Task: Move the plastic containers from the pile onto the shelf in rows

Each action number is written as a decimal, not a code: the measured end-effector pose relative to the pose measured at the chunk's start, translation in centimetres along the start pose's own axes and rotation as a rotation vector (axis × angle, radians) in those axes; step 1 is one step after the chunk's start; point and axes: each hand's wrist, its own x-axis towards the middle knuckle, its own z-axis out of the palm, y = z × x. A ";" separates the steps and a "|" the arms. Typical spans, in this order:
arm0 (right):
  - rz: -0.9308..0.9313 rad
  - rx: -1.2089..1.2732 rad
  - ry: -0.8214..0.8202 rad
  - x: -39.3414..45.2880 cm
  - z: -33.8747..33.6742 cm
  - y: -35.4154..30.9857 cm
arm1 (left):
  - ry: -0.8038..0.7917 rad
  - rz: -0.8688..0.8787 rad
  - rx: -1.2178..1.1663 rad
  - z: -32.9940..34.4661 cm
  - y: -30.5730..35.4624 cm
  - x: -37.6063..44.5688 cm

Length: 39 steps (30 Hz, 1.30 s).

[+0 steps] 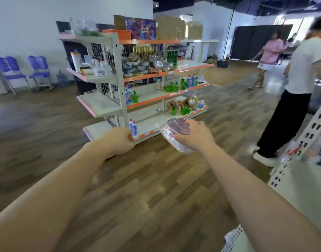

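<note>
My right hand [194, 136] is gripping a wrapped plastic container [176, 132], fingers curled over its near-right edge, before the shelf [119, 106]; my left hand [117, 140] is curling into an empty fist.

Both arms outstretched; left hand [119, 140] fisted, right hand [194, 136] gripping.

Two purple chairs [23, 71] by wall [37, 24]
</note>
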 end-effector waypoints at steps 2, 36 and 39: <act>-0.004 -0.003 -0.016 2.0 1.0 -1.1 | -0.003 -0.003 0.000 0.0 -1.6 1.9; -0.058 -0.039 -0.048 57.1 13.6 -9.6 | -0.017 0.008 0.017 -6.6 -17.5 57.8; -0.032 -0.041 -0.022 62.7 14.0 -10.1 | -0.011 0.050 0.040 -7.8 -18.6 64.0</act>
